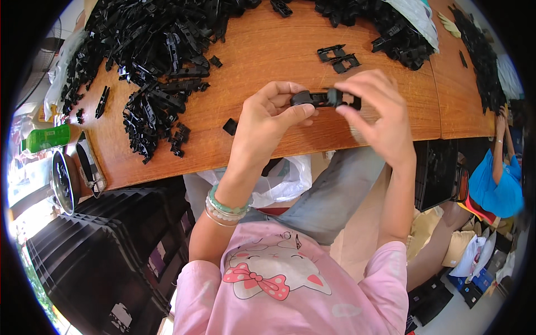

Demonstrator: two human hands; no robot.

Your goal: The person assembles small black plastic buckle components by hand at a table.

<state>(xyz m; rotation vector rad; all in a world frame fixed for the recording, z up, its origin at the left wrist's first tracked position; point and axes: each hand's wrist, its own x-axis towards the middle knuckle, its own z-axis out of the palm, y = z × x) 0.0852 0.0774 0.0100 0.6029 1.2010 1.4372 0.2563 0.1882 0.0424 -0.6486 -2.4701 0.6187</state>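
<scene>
My left hand (267,114) is closed on one end of a long black plastic part (319,99), pinching it between thumb and fingers above the table's near edge. At the part's other end, my right hand (379,109) holds a smaller black piece (335,97) between thumb and fingers, against the long part. Motion blurs the right fingers somewhat, and whether the two pieces are joined I cannot tell. Just left of my left hand, a small black square piece (230,127) lies on the table. Beyond my right hand lie two black frame-shaped pieces (339,58).
A large heap of black plastic parts (151,44) covers the wooden table's (268,50) far left. Another pile (402,42) lies far right beside a pale bag. A green bottle (47,138) is at the left. Black crates (95,251) stand lower left. A person in blue (497,178) sits at right.
</scene>
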